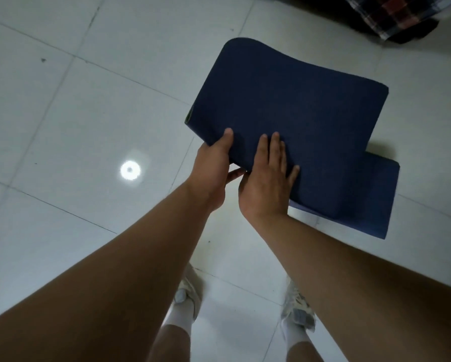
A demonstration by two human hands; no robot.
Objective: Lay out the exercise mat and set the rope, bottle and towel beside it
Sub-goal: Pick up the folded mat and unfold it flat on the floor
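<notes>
A dark blue exercise mat (pixel 292 113) hangs folded in a loose curve above the white tiled floor, right of centre. Its lower end lies on the tiles at the right. My left hand (pixel 214 171) grips the mat's near left edge, thumb on top and fingers underneath. My right hand (pixel 267 178) lies on the mat's upper face just beside it, fingers spread flat and wrapped over the near fold. A thin green edge shows at the mat's left corner. No rope, bottle or towel is in view.
White floor tiles (pixel 75 113) spread out all around, with a bright lamp reflection (pixel 130 170) at the left. A plaid cloth over something dark (pixel 391 14) sits at the top right corner. My feet in pale shoes (pixel 297 309) stand at the bottom.
</notes>
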